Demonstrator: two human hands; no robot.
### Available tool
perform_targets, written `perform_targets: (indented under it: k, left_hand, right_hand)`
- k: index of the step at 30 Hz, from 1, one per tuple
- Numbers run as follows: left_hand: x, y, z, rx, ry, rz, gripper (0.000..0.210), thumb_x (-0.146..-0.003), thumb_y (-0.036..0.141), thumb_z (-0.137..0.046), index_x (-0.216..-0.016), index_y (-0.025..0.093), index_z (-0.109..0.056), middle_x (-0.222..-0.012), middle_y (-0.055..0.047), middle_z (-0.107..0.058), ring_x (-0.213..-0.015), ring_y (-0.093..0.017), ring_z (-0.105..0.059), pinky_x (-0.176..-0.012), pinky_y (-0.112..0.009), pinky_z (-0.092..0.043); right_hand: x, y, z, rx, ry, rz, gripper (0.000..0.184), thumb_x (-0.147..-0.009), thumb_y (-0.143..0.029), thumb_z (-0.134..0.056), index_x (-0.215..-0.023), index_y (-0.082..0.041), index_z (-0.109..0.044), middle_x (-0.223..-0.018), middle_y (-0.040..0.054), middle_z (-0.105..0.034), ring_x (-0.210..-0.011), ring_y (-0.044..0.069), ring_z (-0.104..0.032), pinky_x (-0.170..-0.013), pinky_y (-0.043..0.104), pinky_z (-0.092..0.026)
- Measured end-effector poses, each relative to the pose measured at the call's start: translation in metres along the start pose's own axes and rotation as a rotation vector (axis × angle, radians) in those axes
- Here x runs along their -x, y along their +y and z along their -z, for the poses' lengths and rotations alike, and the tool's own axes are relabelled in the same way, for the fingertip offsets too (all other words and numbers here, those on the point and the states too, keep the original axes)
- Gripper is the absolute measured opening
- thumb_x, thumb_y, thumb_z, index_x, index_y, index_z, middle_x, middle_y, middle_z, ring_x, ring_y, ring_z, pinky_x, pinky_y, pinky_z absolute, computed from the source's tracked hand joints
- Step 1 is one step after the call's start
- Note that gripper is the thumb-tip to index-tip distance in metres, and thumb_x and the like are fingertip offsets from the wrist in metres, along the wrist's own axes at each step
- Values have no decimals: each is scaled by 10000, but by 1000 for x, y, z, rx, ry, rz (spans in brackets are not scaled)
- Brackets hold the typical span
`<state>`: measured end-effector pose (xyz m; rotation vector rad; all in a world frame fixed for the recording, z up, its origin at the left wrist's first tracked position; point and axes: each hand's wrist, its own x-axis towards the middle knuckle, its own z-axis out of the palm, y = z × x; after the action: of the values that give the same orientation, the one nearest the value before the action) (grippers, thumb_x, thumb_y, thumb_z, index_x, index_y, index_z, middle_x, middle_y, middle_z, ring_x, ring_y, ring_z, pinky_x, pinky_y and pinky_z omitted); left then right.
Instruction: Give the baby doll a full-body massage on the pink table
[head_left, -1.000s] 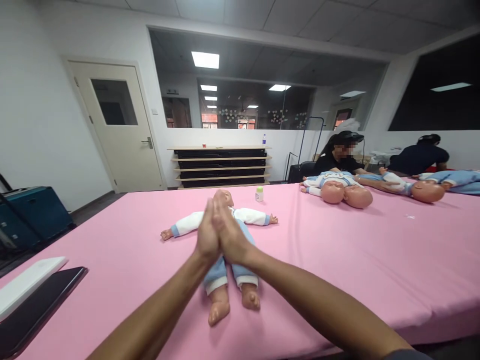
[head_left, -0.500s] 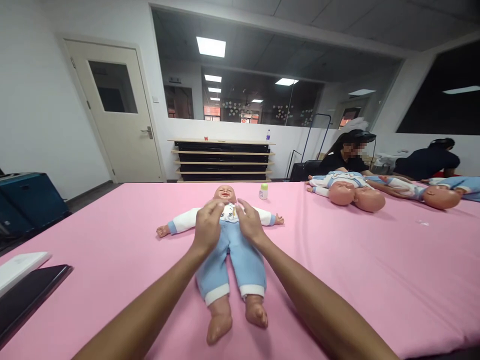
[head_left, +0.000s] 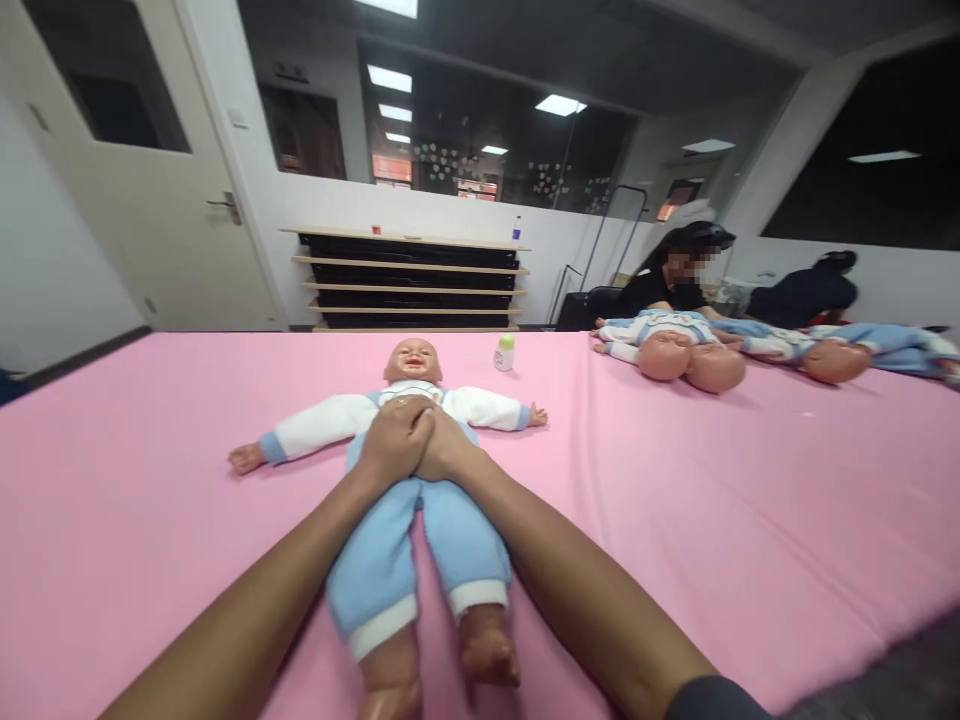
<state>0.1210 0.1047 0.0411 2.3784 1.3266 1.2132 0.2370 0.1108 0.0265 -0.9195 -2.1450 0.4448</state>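
A baby doll [head_left: 381,550] in a white and light-blue outfit lies on its back on the pink-covered table, head away from me, arms spread. Over its belly my left hand [head_left: 391,442] and my right hand [head_left: 447,446] are pressed together, fingers folded around each other. No object shows between them, though the palms are hidden. Whether the hands rest on the outfit or hover just above it I cannot tell. Beyond the doll's head, to the right, stands a small white bottle with a green cap [head_left: 505,353].
More dolls [head_left: 660,356] lie at the table's far right, where a person [head_left: 667,290] in dark clothes sits. Another person [head_left: 799,292] leans over farther back. A low shelf stack [head_left: 412,283] stands behind the table [head_left: 675,510], with a door [head_left: 202,240] to its left.
My hands were apart over the doll's chest and have come together, folded into each other. The view has tilted and shifted, so the doll appears lower and farther left.
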Motion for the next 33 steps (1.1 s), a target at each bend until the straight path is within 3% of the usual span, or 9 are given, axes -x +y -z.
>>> perform_targets:
  k: [4, 10, 14, 18, 21, 23, 26, 29, 33]
  left_hand:
    - [6, -3, -2, -30, 76, 7, 338, -871, 277, -395, -1073, 219, -660, -1160, -46, -655, -1117, -225, -561, -1045, -376, -401]
    - [8, -2, -5, -95, 88, -33, 347, -924, 303, -377, -1149, 187, -615, -1229, -71, -617, -1179, -219, -522, -1087, -385, -368]
    - [5, -7, -8, -82, 48, -114, 352, -941, 302, -383, -1208, 205, -589, -1273, -57, -600, -1210, -215, -513, -1095, -418, -365]
    - [3, -13, -10, -71, 55, -145, 348, -959, 310, -366, -1200, 204, -595, -1245, -57, -620, -1190, -209, -531, -1084, -417, -378]
    - [3, -17, -13, -118, 69, -106, 349, -959, 308, -364, -1162, 183, -619, -1224, -71, -632, -1175, -215, -541, -1069, -411, -389]
    - [2, -20, -15, -171, 56, -79, 353, -952, 297, -361, -1138, 183, -639, -1216, -72, -640, -1185, -229, -536, -1069, -429, -381]
    - [-2, -23, -15, -193, -29, -66, 380, -954, 302, -343, -1155, 215, -653, -1235, -45, -642, -1255, -242, -493, -1096, -457, -339]
    - [-5, -28, -12, -126, -132, -44, 397, -960, 314, -333, -1192, 261, -650, -1271, 0, -631, -1306, -229, -453, -1117, -450, -314]
    - [-6, -34, -13, -123, -116, 56, 403, -953, 309, -343, -1247, 272, -617, -1348, 0, -575, -1340, -230, -415, -1139, -474, -261]
  right_hand:
    - [-4, 7, -1, 177, -40, 72, 545, -813, -264, -589, -1347, -188, -508, -1394, 79, -509, -1335, 226, -389, -1189, 387, -194]
    - [-7, 13, -2, 174, 15, -110, 509, -882, -260, -531, -1380, -181, -459, -1466, 90, -432, -1383, 217, -313, -1187, 410, -152]
    - [-4, 11, -1, 230, 113, -200, 409, -902, -251, -502, -1304, -189, -533, -1391, 82, -516, -1311, 209, -411, -1147, 359, -248]
    - [1, 10, -1, 351, 209, -343, 277, -947, -252, -417, -1109, -156, -620, -1146, 122, -646, -1063, 223, -573, -956, 344, -415]
    - [4, 10, -3, 478, 286, -462, 277, -964, -247, -369, -982, -126, -618, -973, 147, -648, -915, 239, -588, -831, 355, -437]
    - [5, 9, -4, 562, 358, -493, 254, -959, -226, -368, -952, -122, -599, -961, 159, -620, -908, 253, -562, -818, 376, -427]
    - [6, 6, -4, 628, 463, -485, 187, -935, -192, -393, -917, -133, -569, -970, 158, -579, -905, 263, -517, -815, 402, -415]
    - [7, 3, -3, 619, 509, -383, 120, -906, -171, -428, -873, -151, -542, -947, 133, -554, -891, 253, -484, -819, 404, -407]
    - [8, 1, -5, 545, 489, -186, 122, -912, -158, -411, -851, -173, -516, -921, 98, -539, -888, 231, -468, -824, 376, -405]
